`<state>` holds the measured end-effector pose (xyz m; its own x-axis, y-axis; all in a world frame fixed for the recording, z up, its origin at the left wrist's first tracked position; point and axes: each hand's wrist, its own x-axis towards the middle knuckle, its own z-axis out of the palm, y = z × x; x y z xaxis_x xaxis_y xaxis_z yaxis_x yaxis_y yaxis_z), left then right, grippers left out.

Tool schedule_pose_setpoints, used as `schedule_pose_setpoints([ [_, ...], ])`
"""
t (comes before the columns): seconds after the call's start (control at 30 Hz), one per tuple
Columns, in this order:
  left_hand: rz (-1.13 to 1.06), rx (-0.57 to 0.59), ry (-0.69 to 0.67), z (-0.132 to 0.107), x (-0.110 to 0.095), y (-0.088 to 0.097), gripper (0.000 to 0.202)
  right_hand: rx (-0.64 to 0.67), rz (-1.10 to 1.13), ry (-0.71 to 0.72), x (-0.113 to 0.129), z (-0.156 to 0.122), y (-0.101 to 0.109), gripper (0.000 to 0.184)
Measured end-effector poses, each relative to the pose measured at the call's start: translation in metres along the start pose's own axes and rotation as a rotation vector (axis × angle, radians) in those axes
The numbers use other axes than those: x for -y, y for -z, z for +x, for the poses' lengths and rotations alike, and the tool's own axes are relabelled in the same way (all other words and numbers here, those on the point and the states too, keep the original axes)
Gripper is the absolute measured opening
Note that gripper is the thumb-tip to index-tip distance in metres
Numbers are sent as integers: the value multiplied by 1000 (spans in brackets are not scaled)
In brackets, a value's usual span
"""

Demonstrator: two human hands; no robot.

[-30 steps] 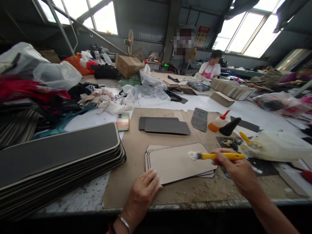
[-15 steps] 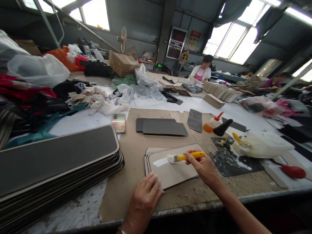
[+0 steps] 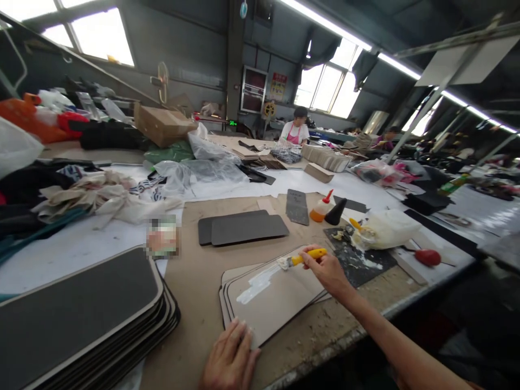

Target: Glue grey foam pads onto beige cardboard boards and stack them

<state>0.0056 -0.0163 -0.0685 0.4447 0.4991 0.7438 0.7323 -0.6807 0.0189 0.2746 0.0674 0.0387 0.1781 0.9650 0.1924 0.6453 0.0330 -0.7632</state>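
Observation:
My right hand (image 3: 327, 271) is closed around a yellow-handled brush (image 3: 303, 259), whose white bristles rest on the top tan board (image 3: 280, 303) of a small stack. A streak of white glue (image 3: 255, 284) runs across that board. My left hand (image 3: 229, 357) lies flat, fingers stretched out, on the board's near corner.
A tall stack of long dark boards (image 3: 77, 319) fills the near left. Two dark panels (image 3: 239, 228), an orange glue bottle (image 3: 320, 208), a black cone (image 3: 336, 212), a glue bag (image 3: 384, 227) and a red-handled tool (image 3: 426, 257) lie beyond. A person (image 3: 298, 130) sits far across.
My right hand brought the brush from the glue bag onto the board and dragged it across, leaving a longer white streak. The view swung left and tilted.

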Motion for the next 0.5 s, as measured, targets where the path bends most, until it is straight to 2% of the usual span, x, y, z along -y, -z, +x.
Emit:
schedule_pose_setpoints([
  [0.13, 5, -4, -12, 0, 1, -2, 20, -135, -208, -26, -29, 17, 34, 33],
  [0.27, 4, -15, -1, -1, 1, -3, 21, -174, -356, 40, -36, 13, 54, 34],
  [0.37, -19, -3, 32, 1, -2, -1, 21, -179, -441, 139, -28, 0, 56, 32],
  [0.5, -50, -30, 97, 5, -8, 1, 22, -116, -454, 246, -9, -22, 33, 24],
])
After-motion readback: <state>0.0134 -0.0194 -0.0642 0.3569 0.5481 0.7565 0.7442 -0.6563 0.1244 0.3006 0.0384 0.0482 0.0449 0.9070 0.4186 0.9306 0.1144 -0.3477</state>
